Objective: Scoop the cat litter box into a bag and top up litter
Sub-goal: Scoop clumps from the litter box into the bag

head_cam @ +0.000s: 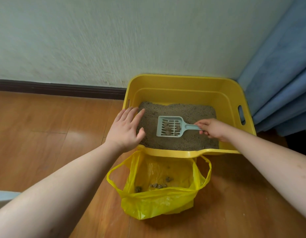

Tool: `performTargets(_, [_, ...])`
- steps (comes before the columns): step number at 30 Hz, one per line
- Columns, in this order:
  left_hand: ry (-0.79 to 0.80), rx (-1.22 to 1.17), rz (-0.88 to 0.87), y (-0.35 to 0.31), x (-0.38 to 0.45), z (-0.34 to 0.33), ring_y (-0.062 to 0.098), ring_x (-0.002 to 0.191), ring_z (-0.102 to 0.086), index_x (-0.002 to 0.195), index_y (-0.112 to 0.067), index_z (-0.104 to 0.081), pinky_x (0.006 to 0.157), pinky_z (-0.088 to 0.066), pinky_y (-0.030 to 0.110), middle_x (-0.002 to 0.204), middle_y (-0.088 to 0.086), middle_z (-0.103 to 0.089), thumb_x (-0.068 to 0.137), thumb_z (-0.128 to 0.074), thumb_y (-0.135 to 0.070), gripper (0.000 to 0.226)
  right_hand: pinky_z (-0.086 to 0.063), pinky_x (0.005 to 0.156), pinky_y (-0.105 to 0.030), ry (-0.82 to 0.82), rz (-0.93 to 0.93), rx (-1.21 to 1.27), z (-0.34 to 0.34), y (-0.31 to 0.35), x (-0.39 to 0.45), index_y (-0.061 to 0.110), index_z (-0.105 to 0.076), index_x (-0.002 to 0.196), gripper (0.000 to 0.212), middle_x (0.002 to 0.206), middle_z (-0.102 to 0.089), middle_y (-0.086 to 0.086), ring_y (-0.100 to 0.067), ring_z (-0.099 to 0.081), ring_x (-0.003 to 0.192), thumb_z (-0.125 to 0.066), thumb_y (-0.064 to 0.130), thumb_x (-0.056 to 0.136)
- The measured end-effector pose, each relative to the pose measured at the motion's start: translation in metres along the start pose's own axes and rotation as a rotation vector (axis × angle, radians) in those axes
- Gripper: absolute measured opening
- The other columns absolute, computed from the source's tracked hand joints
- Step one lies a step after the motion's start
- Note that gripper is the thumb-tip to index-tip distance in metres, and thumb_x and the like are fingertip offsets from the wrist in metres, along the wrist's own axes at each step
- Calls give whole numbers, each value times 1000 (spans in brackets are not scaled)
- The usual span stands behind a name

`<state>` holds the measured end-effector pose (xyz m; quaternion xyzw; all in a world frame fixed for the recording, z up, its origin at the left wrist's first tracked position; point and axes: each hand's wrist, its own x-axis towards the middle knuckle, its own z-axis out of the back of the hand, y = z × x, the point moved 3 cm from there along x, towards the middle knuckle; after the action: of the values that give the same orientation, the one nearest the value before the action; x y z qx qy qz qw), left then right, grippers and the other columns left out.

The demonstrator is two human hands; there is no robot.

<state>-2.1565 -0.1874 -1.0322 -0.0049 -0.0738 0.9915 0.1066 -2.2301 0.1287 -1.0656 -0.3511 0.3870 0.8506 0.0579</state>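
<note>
The pale blue slotted plastic litter scoop (169, 126) sits over the middle of the grey-brown granular cat litter (188, 141), blade toward the box's left wall, with several dark clumps (171, 130) lying on its slats. Your right hand (212, 128) has fingers curled round the thin handle end; that is the place to hold it. Judge it light and stiff, but the load is loose: clumps look crumbly and can roll off the open front lip, so keep the blade level and tip only over the bag.

The litter fills the bottom of the yellow rectangular plastic litter box (188, 83), a rigid tub with cut-out grips in its side walls, pushed into the corner of the room. Your left hand (126, 129) is flat, fingers spread, resting at the box's left rim near the front-left corner; gripping nothing, probably steadying the tub.

The thin yellow plastic carrier bag (157, 205) stands on the wooden floor (45, 127) just in front of the box's front edge, mouth open, a few clumps already inside. It looks flimsy and likely to collapse, so aim for the centre.

Pale textured wall (97, 40) behind, blue curtain (277, 83) at the box's right side.
</note>
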Motion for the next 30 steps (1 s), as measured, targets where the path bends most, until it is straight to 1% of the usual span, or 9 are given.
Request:
performTargets(3, [8,-3,-1,0,1,0,25,148,-20,153,-24,-27,122,-7,41,158,8,-30,90,-21,-49,68,-28,48,-22,-41,-1,-16,5,-3,-5,21,-61,114,23,73,-55,-1,-9,-37,54,-42,18,101])
performTargets(6, [9,18,1,-1,2,-1,26,147,-21,152,-28,-30,122,-9,43,157,8,-32,90,-21,-50,66,-29,49,-22,-86,40,-71,8,-3,-13,22,-62,112,23,73,-58,0,-10,-39,56,-42,19,101])
performTargets(10, [15,28,-3,0,2,-2,27,147,-21,152,-29,-29,122,-10,44,157,9,-33,90,-22,-50,66,-32,52,-24,-117,97,-69,10,1,-28,23,-62,112,23,73,-60,-1,-11,-41,58,-42,19,101])
performTargets(14, [14,34,-6,1,2,-3,27,147,-21,152,-28,-29,122,-10,43,157,9,-32,90,-22,-50,66,-35,55,-24,-144,103,60,8,4,-48,20,-62,114,24,74,-58,-3,-10,-42,58,-42,16,101])
performTargets(18, [14,31,-12,1,2,-2,26,147,-20,152,-28,-28,122,-9,43,157,9,-32,90,-22,-50,66,-35,50,-17,-92,91,161,2,13,-82,21,-61,111,23,74,-55,-3,-6,-41,56,-41,15,101])
performTargets(21, [15,35,-14,0,3,-3,25,148,-19,152,-28,-28,122,-8,42,157,9,-31,90,-22,-50,67,-37,53,-17,-113,121,148,-1,17,-112,25,-64,107,24,73,-56,-2,-6,-41,57,-42,16,101])
performTargets(23, [22,41,-16,0,3,-3,25,148,-19,153,-28,-27,122,-8,42,158,9,-30,89,-22,-50,67,-36,52,-17,-101,122,171,-5,15,-132,25,-64,107,24,71,-56,0,-5,-41,56,-42,17,101])
performTargets(27, [23,48,-25,-1,3,-2,26,148,-18,153,-27,-28,122,-8,42,158,9,-30,89,-21,-50,68,-33,44,-13,9,61,263,-34,-6,-160,21,-65,107,25,68,-53,2,-2,-39,49,-42,14,101])
performTargets(30, [21,44,-25,-1,2,-1,26,148,-19,153,-27,-28,122,-9,43,157,10,-31,89,-21,-50,68,-31,44,-13,90,-13,270,-72,-32,-167,17,-64,109,23,68,-53,1,-1,-38,48,-42,14,101])
